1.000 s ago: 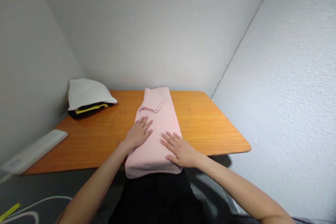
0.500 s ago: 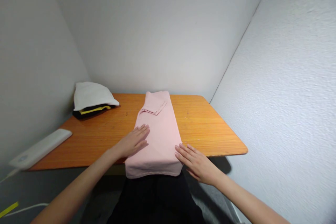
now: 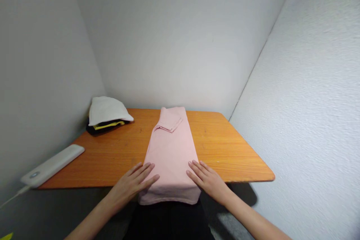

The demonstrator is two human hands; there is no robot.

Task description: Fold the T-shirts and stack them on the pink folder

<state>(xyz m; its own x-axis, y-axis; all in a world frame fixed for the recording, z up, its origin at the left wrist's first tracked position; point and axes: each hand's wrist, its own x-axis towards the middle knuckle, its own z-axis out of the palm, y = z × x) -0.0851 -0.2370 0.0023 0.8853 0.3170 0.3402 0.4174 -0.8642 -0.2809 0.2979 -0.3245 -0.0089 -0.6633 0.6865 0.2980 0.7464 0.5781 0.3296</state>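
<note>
A pink shirt (image 3: 172,153), folded lengthwise into a long strip, lies on the wooden table with its lower hem hanging over the front edge. Near the far end, a sleeve is folded across it at an angle. My left hand (image 3: 131,183) rests on the shirt's left side close to the table's front edge, fingers stretched out. On the opposite side my right hand (image 3: 208,180) lies with spread fingers on the right edge of the cloth. Neither hand grips the fabric.
A stack of folded clothes (image 3: 109,112), white on top with yellow and black below, sits at the table's back left. A white power strip (image 3: 54,165) with a cable lies along the left edge of the table (image 3: 230,150). Walls enclose the back and both sides.
My left hand has slid down the shirt toward the front edge. My right hand stays on the right edge. The whole view has shifted slightly, the table now sitting lower in it.
</note>
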